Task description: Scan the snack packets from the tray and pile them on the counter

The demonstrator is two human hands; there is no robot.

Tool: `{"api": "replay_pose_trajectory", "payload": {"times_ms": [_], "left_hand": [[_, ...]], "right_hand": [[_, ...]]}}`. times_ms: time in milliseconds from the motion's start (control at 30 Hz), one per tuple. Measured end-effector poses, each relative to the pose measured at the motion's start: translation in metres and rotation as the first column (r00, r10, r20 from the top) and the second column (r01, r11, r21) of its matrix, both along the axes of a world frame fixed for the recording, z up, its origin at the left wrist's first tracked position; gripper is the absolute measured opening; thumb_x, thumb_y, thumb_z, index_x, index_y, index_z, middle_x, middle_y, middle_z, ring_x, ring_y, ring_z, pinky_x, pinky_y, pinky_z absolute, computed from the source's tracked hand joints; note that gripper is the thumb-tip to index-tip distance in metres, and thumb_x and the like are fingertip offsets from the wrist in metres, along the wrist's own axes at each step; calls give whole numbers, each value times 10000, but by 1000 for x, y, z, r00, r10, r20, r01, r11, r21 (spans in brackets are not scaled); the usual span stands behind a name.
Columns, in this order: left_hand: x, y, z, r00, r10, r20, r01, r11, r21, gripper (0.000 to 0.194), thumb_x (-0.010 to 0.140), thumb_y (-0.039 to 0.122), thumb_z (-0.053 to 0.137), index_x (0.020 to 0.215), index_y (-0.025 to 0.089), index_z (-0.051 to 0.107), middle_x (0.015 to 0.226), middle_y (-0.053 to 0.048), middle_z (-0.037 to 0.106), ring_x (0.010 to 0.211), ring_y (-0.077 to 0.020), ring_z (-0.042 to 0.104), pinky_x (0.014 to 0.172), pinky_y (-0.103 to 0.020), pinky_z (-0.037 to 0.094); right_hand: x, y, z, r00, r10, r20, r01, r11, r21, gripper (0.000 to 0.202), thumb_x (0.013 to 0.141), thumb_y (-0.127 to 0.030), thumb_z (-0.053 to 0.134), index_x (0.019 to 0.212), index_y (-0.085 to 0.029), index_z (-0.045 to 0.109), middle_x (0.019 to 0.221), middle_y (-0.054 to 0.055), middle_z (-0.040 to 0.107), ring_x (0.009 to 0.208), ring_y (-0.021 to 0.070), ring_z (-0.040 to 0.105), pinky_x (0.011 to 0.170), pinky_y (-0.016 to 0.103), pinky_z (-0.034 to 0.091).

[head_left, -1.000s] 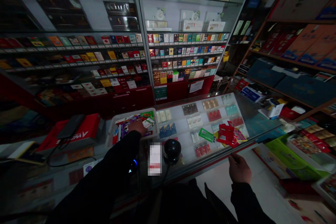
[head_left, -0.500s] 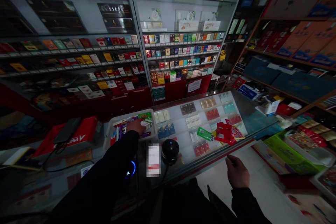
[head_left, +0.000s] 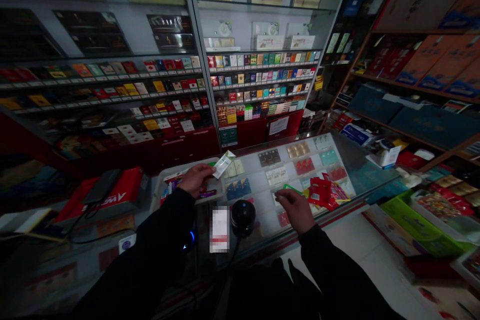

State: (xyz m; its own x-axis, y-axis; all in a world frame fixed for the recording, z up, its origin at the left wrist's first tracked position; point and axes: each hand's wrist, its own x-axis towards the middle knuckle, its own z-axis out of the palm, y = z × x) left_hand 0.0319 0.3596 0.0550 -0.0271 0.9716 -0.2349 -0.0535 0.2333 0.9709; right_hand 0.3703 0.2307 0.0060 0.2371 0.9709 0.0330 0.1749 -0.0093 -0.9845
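My left hand pinches a small white-and-green packet by its near end, raised over the right rim of a white plastic tray. Colourful wrapped packets, one of them purple, lie in that tray, partly hidden by the hand. Above the glass counter hovers my right hand, fingers bent and tips slightly apart, with nothing visible between them. Just behind it a green packet lies on the glass, mostly covered from view. Red packets form a small pile to its right.
A black round-headed device stands on the counter beside a blurred white card. A red box with a dark device on top lies left. Cigarette shelves rise behind; a green box stands at right.
My left hand has come up out of the tray, lifting the white-and-green packet to the right. My right hand has moved left and up from the counter's front edge to over the glass.
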Motion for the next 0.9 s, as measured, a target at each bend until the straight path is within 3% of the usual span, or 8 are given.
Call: {"api": "replay_pose_trajectory", "payload": {"times_ms": [100, 233, 400, 633, 800, 900], "left_hand": [[31, -14, 14, 982, -63, 177, 64, 998, 1, 378, 587, 325, 901, 871, 173, 702, 869, -46, 739, 730, -141, 662, 612, -224, 464], [58, -26, 21, 941, -195, 277, 194, 980, 32, 395, 641, 295, 885, 990, 176, 744, 1027, -98, 755, 884, -200, 696, 735, -278, 521], [73, -29, 19, 921, -285, 265, 287, 957, 30, 389, 599, 270, 910, 928, 129, 759, 941, -117, 762, 822, -198, 695, 785, -309, 528], [85, -24, 14, 936, -340, 92, 336, 940, 54, 381, 564, 283, 927, 875, 152, 750, 829, -61, 744, 726, -153, 653, 736, -286, 501], [93, -19, 9, 961, -230, 150, 239, 970, -43, 416, 520, 279, 947, 833, 157, 701, 823, -38, 726, 751, -145, 663, 779, -288, 510], [93, -20, 9, 961, -208, 183, 231, 966, -113, 387, 568, 338, 924, 821, 156, 695, 862, -73, 741, 819, -181, 688, 810, -307, 520]], "right_hand": [[-29, 28, 31, 962, 134, -237, -136, 991, 7, 432, 747, -504, 745, 1027, -181, 685, 1008, 105, 767, 916, 252, 733, 871, 427, 553], [-45, 57, 60, 955, 149, -258, -158, 987, -15, 606, 744, -494, 763, 1237, -177, 609, 1098, 108, 741, 927, 228, 722, 802, 366, 549], [-36, 74, 73, 968, 94, -233, -117, 989, -91, 649, 748, -530, 772, 1267, -187, 586, 1107, 110, 725, 946, 223, 704, 731, 318, 537], [-22, 74, 66, 920, 164, -355, -236, 957, -170, 410, 698, -475, 830, 899, -148, 688, 895, 75, 737, 780, 169, 705, 673, 268, 543], [-19, 74, 46, 860, 77, -504, -176, 973, -151, 403, 620, -422, 891, 815, -146, 671, 830, 61, 732, 748, 163, 711, 732, 288, 587], [-18, 73, 32, 836, 51, -546, -148, 980, -136, 400, 602, -421, 900, 780, -147, 668, 822, 62, 729, 753, 161, 705, 756, 293, 592]]}}
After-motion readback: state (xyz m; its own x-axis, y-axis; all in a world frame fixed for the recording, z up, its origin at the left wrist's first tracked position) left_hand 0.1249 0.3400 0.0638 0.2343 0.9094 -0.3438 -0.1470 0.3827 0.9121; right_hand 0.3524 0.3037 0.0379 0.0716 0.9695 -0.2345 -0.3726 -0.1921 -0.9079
